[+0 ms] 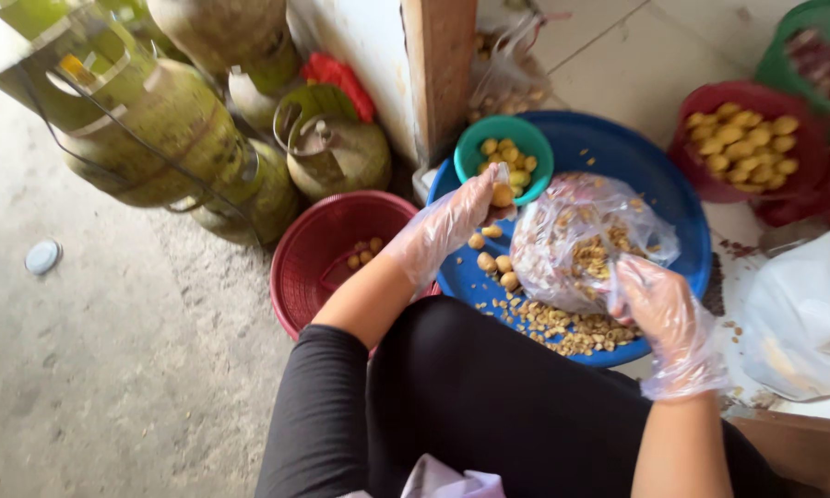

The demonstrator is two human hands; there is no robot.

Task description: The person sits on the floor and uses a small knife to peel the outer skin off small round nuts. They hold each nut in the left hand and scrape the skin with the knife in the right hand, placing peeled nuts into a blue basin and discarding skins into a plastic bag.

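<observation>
Left hand (452, 217) grip pinched on yellow fruit (502, 195), right hand (659, 309) grip clutching clear bag (576, 240)

Grey concrete floor (111, 369), white tiles (636, 65), wooden post (441, 65), daylight.

Two gloved hands (452, 221), four gas cylinders (166, 129)

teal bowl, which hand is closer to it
Left. The left hand is right below the teal bowl, holding a small yellow piece at its rim. The right hand is farther off, lower right, gripping the clear plastic bag over the blue basin.
</observation>
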